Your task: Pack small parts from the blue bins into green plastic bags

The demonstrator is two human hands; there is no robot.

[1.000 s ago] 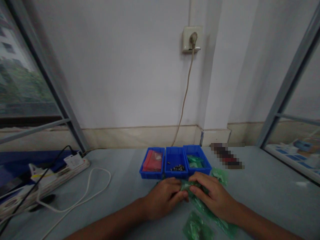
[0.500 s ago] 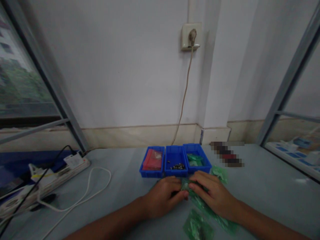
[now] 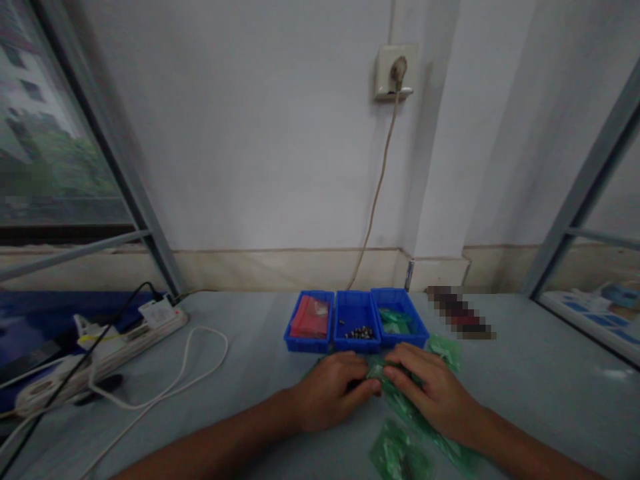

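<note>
Both hands lay low on the grey table (image 3: 525, 373), meeting just in front of the row of blue bins. The left hand (image 3: 327, 393) was curled, fingers bent inward and thumb tucked toward the right hand, pinching the near end of a small green plastic bag (image 3: 376, 370) that sat between the two hands. The right hand (image 3: 433, 390) was flatter, its fingers stretched leftward over the same bag, fingertips pressed on it and touching the left hand's fingertips. What the bag held could not be made out; the hands covered most of it.

More green bags lay around the right hand: one (image 3: 445, 350) just beyond its knuckles beside the right bin, a long strip (image 3: 425, 427) running under the wrist toward the near edge, and another bag (image 3: 397, 457) close to the bottom of the view.

Three small blue bins stood side by side, touching, behind the hands. The left bin (image 3: 309, 321) held red plastic bags. The middle bin (image 3: 356, 321) held a little heap of small dark metal pieces at its near end, too small to identify further. The right bin (image 3: 400, 320) held green bags.

At far left a white power strip (image 3: 125, 337) lay on the table with a white cable (image 3: 200, 370) looping beside it. On the wall above, a socket (image 3: 393, 73) had a plug in it, its cord hanging down behind the bins.
</note>
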